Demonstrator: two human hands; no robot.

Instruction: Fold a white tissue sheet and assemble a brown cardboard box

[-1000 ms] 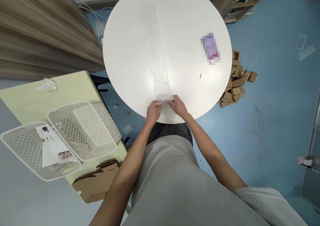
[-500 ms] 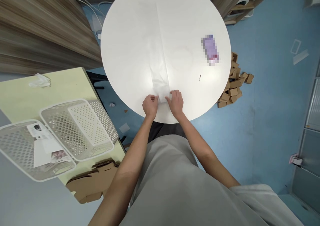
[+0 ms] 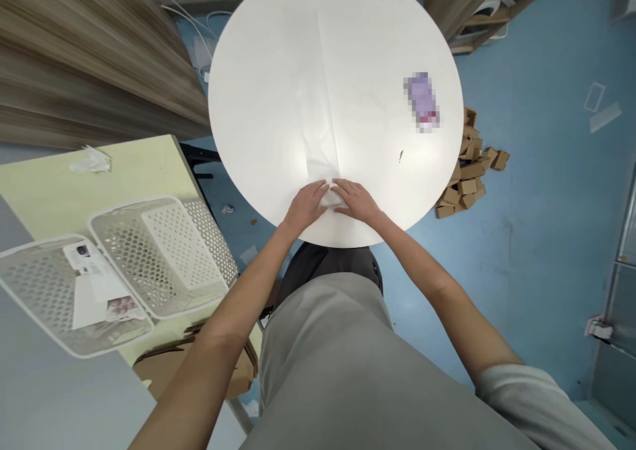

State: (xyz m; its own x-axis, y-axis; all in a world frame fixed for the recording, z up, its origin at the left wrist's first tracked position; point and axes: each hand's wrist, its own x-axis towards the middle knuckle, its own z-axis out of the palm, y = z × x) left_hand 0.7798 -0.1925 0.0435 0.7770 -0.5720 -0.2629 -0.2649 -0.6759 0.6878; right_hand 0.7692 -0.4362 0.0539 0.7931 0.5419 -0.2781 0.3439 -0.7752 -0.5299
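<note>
A long, thin translucent white sheet (image 3: 318, 99) lies along the middle of the round white table (image 3: 258, 105). Its near end is folded into a small wad at the table's front edge. My left hand (image 3: 305, 205) lies flat on that folded end, fingers stretched out. My right hand (image 3: 355, 199) lies flat beside it, fingers out and touching the same fold. The fingertips of both hands meet over the wad. Neither hand grips anything.
A blurred purple item (image 3: 422, 101) lies on the table's right side. Two white perforated baskets (image 3: 163, 254) stand on a pale yellow table (image 3: 144, 171) at left, one holding papers. Small cardboard boxes (image 3: 467, 171) are piled on the blue floor at right. Flat cardboard (image 3: 199, 370) lies below the baskets.
Both hands went from pinching the sheet's near end to lying flat on it, fingers spread, pressing the fold down.
</note>
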